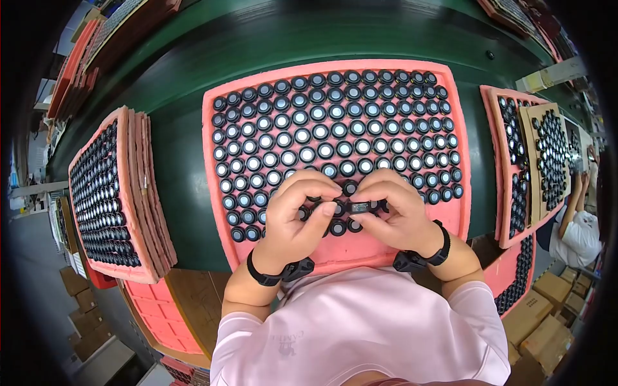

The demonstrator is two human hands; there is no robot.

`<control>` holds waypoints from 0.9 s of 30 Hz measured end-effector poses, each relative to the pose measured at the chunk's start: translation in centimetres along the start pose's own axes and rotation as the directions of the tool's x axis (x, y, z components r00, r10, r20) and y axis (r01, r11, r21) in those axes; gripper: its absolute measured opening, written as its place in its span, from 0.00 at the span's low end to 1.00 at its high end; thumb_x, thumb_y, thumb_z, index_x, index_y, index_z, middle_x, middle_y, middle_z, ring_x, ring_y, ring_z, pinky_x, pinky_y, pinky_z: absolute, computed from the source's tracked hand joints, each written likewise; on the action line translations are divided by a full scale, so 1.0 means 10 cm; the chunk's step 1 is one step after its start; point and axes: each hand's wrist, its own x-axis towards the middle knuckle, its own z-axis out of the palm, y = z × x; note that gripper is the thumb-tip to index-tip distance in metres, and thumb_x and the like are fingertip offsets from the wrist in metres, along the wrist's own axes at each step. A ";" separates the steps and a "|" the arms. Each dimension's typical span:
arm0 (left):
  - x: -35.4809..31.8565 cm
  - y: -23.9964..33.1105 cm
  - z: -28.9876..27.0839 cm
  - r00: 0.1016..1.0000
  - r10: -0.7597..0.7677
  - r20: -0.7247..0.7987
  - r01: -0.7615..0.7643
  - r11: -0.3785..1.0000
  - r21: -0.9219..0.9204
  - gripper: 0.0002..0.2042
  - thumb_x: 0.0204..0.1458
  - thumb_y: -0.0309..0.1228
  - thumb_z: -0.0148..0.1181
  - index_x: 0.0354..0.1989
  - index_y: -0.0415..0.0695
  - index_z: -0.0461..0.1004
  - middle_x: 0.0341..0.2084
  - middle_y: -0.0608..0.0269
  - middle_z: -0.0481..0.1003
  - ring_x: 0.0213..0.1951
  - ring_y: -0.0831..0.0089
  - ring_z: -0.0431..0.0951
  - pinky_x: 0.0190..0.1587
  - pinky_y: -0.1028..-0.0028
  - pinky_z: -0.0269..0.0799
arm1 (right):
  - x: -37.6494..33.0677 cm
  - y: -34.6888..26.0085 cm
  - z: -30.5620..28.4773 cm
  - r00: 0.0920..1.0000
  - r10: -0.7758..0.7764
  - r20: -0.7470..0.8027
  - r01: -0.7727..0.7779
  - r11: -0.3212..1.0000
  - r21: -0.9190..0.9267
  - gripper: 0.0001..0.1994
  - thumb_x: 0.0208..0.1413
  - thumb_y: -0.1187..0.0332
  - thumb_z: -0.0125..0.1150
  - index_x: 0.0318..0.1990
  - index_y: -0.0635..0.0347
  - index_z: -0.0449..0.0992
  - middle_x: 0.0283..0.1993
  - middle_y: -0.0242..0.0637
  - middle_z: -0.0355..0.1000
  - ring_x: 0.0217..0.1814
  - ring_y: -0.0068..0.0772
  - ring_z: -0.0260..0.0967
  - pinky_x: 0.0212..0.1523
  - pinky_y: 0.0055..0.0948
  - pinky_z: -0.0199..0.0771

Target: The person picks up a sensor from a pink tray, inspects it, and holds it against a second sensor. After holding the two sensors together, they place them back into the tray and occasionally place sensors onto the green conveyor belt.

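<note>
Left hand (297, 215) and right hand (394, 212) pinch small black part (359, 207) over near edge of pink foam tray (335, 254); tray nearly full of round black parts (322, 132), few near-row slots empty.

Hidden under the hands, cut at the rim

The left hand (297, 215) and right hand (393, 212) cover several round black parts in the lower rows of the pink foam tray (335, 254); the small dark piece (359, 207) pinched between their fingertips is too small to identify. The stacked trays (106, 193) at left and the trays (524, 161) at right blur toward the picture's bent rim.
</note>
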 end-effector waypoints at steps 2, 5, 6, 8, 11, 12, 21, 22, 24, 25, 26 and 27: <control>0.03 0.04 0.02 0.999 -0.025 0.037 0.024 0.999 0.021 0.11 0.51 0.27 0.63 0.40 0.36 0.75 0.37 0.55 0.75 0.37 0.69 0.75 0.40 0.73 0.71 | -0.01 0.02 0.01 0.999 -0.028 -0.041 0.028 1.000 -0.006 0.16 0.43 0.80 0.68 0.42 0.62 0.75 0.39 0.39 0.71 0.38 0.34 0.69 0.41 0.29 0.69; 0.05 0.05 0.04 0.991 -0.072 0.110 0.065 0.996 0.069 0.15 0.51 0.32 0.65 0.42 0.35 0.74 0.39 0.55 0.74 0.40 0.68 0.74 0.42 0.72 0.71 | -0.02 0.06 0.02 0.993 -0.109 -0.049 0.105 0.990 -0.090 0.16 0.42 0.81 0.67 0.42 0.61 0.75 0.40 0.39 0.70 0.39 0.34 0.69 0.40 0.29 0.70; 0.06 0.04 0.04 0.987 -0.072 0.143 0.056 0.993 0.108 0.17 0.48 0.33 0.67 0.43 0.36 0.74 0.40 0.55 0.74 0.40 0.68 0.74 0.41 0.72 0.71 | -0.02 0.07 0.02 0.987 -0.152 -0.051 0.144 0.981 -0.132 0.16 0.42 0.81 0.66 0.42 0.61 0.75 0.40 0.39 0.70 0.40 0.34 0.69 0.39 0.29 0.70; 0.06 0.03 0.04 0.975 -0.074 0.210 0.035 0.982 0.185 0.20 0.44 0.33 0.71 0.44 0.36 0.74 0.40 0.56 0.74 0.41 0.68 0.74 0.41 0.72 0.71 | -0.02 0.07 0.01 0.982 -0.184 -0.041 0.175 0.970 -0.167 0.17 0.42 0.82 0.66 0.42 0.61 0.75 0.41 0.39 0.70 0.41 0.35 0.68 0.39 0.29 0.70; 0.06 0.02 0.06 0.984 -0.020 0.176 -0.013 0.982 0.187 0.21 0.41 0.30 0.71 0.44 0.37 0.74 0.40 0.56 0.74 0.40 0.68 0.74 0.40 0.73 0.71 | -0.02 0.08 0.01 0.968 -0.249 -0.015 0.239 0.942 -0.236 0.18 0.41 0.83 0.64 0.43 0.60 0.75 0.43 0.40 0.69 0.42 0.35 0.68 0.40 0.29 0.70; 0.06 0.02 0.07 0.987 0.008 0.159 -0.038 0.981 0.189 0.21 0.40 0.29 0.72 0.44 0.38 0.74 0.40 0.56 0.74 0.40 0.68 0.74 0.40 0.74 0.71 | -0.03 0.08 0.01 0.972 -0.233 -0.032 0.218 0.944 -0.249 0.18 0.42 0.83 0.64 0.44 0.60 0.75 0.44 0.40 0.68 0.43 0.35 0.68 0.40 0.29 0.70; 0.06 0.06 0.07 0.989 0.034 0.143 -0.059 0.982 0.181 0.21 0.38 0.23 0.70 0.45 0.38 0.74 0.40 0.56 0.74 0.40 0.69 0.75 0.40 0.74 0.71 | -0.05 0.09 -0.04 0.996 -0.013 -0.087 0.012 1.000 -0.009 0.18 0.47 0.82 0.60 0.48 0.62 0.71 0.47 0.41 0.66 0.43 0.31 0.66 0.43 0.28 0.69; 0.06 0.06 0.07 0.990 0.035 0.139 -0.060 0.982 0.178 0.21 0.38 0.23 0.70 0.45 0.38 0.75 0.40 0.56 0.74 0.40 0.69 0.75 0.40 0.74 0.71 | -0.05 0.09 -0.05 0.997 0.026 -0.074 -0.023 0.999 0.045 0.17 0.48 0.81 0.60 0.48 0.62 0.71 0.47 0.41 0.67 0.43 0.30 0.66 0.44 0.28 0.69; 0.06 0.05 0.07 0.991 0.039 0.132 -0.062 0.983 0.173 0.21 0.38 0.22 0.70 0.44 0.37 0.75 0.40 0.56 0.74 0.40 0.69 0.75 0.40 0.74 0.71 | -0.07 0.11 -0.05 0.997 0.050 -0.066 -0.044 0.995 0.091 0.16 0.49 0.81 0.60 0.47 0.63 0.70 0.47 0.41 0.67 0.43 0.30 0.65 0.45 0.28 0.68; 0.06 0.05 0.07 0.991 0.038 0.132 -0.061 0.983 0.173 0.21 0.38 0.22 0.70 0.44 0.37 0.75 0.40 0.56 0.74 0.40 0.69 0.75 0.40 0.74 0.71 | -0.08 0.12 -0.06 0.996 0.072 -0.056 -0.064 0.989 0.137 0.16 0.50 0.80 0.60 0.47 0.64 0.70 0.46 0.41 0.67 0.43 0.30 0.65 0.46 0.28 0.68; 0.06 0.05 0.07 0.990 0.052 0.130 -0.074 0.982 0.171 0.21 0.38 0.22 0.70 0.44 0.37 0.75 0.40 0.56 0.74 0.40 0.69 0.75 0.40 0.74 0.71 | -0.09 0.13 -0.06 0.995 0.094 -0.045 -0.085 0.980 0.182 0.15 0.51 0.80 0.60 0.47 0.64 0.70 0.46 0.41 0.67 0.43 0.30 0.65 0.47 0.28 0.67; 0.07 0.04 0.06 0.990 0.066 0.128 -0.087 0.982 0.170 0.21 0.38 0.22 0.70 0.44 0.37 0.75 0.40 0.56 0.74 0.40 0.69 0.75 0.40 0.74 0.71 | -0.09 0.13 -0.07 0.994 0.095 -0.045 -0.085 0.980 0.182 0.15 0.51 0.80 0.60 0.47 0.64 0.70 0.46 0.41 0.67 0.43 0.30 0.65 0.47 0.28 0.67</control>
